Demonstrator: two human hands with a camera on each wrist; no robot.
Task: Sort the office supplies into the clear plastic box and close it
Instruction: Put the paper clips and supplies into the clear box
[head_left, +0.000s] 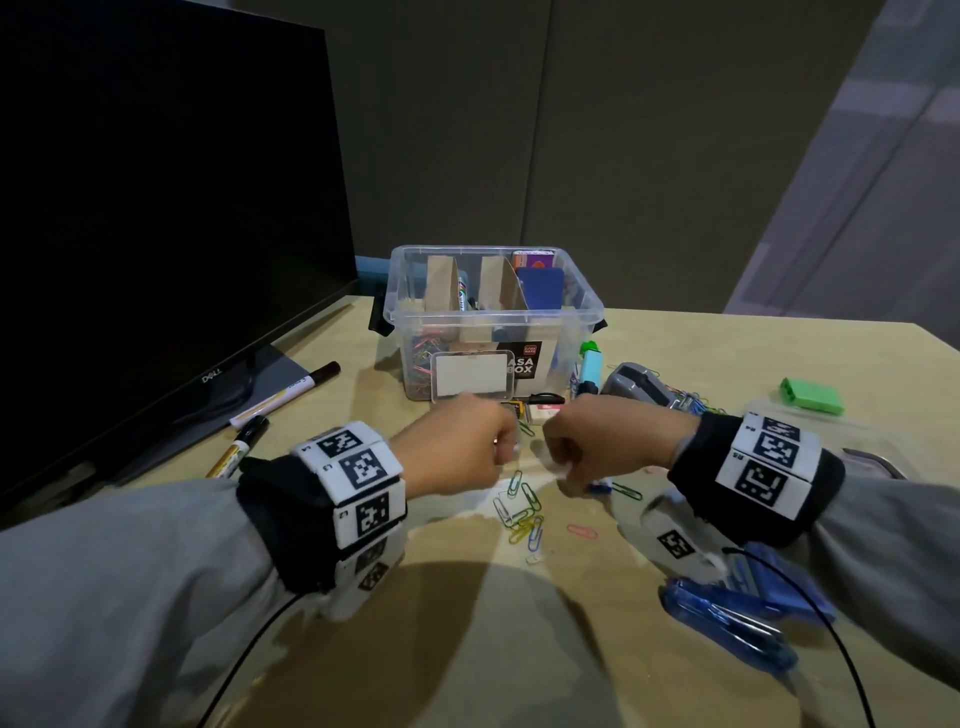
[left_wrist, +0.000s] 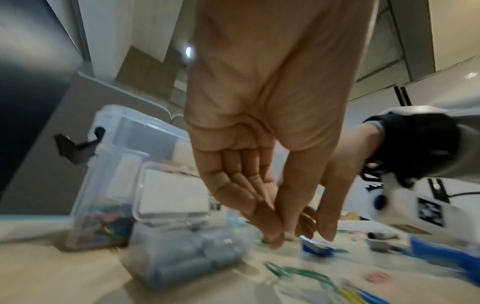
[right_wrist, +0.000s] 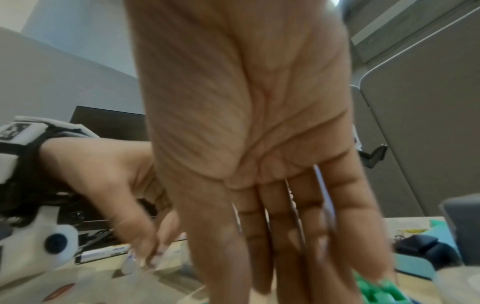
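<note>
Both hands — left (head_left: 457, 447), right (head_left: 602, 441) — were lowered, fingers extended, over scattered paper clips (head_left: 519, 512); clips were best raked together, then lifted.

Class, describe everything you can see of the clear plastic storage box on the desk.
The clear plastic storage box stands upright and open, with no lid on it, at the far middle of the light wooden desk. Brown cardboard dividers split it into compartments: coloured paper clips lie in the left one, a marker in the middle, a dark blue block on the right. Black latches hang at both ends. A black label marks its front, where a small clear case leans.
</note>
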